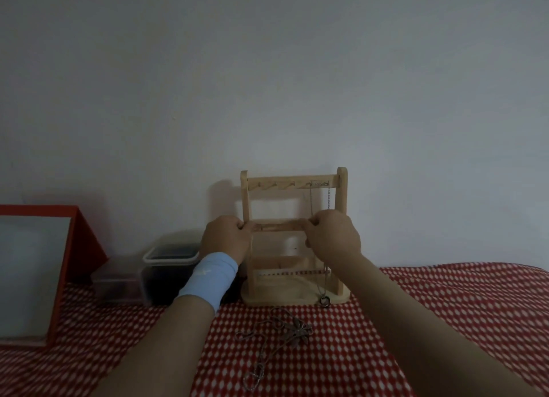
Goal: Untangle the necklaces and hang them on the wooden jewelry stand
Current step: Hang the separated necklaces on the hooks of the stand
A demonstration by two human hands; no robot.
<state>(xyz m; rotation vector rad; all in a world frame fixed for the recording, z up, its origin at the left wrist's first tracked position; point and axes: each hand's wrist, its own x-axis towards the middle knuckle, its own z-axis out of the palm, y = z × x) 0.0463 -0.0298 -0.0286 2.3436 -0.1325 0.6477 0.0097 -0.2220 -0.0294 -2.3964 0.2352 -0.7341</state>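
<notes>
Two forearms (416,337) reach over a tangled necklace (292,331) on the red-checked bench (445,307).
At the wooden jewelry stand (341,188), left hand (225,237) and right hand (332,233) pinch a thin chain (279,226) along its middle rail; a hung necklace (325,301) dangles from the top-right hooks.

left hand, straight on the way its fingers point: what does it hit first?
Probably the wooden jewelry stand, at its left post near where the middle crossbar joins. The left hand looks at or almost on it, but a single view leaves depth unclear.
</notes>
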